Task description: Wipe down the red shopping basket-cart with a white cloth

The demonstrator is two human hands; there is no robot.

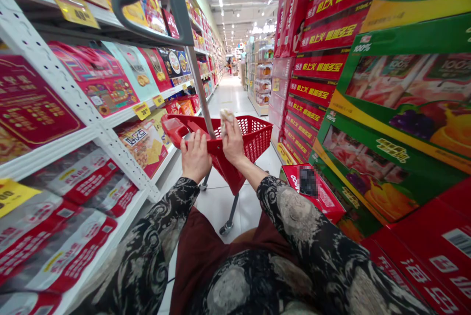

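Observation:
In front of me stands a red plastic shopping basket on wheels (253, 131), with a grey pull handle (201, 87) rising to the upper left. My left hand (196, 155) rests on the near left rim, its fingers bent over the edge. A crumpled whitish cloth (227, 118) is bunched in my right hand (232, 141), which is closed on it above the near rim. The fingers hide part of the cloth. The inside of the basket shows only partly.
White shelving (110, 123) with packaged snacks lines the left side. On the right rise stacked red drink cartons (312, 87) and green juice boxes (390, 123). A red box (326, 199) sits low by the right stack. The tiled aisle (231, 91) runs ahead between them.

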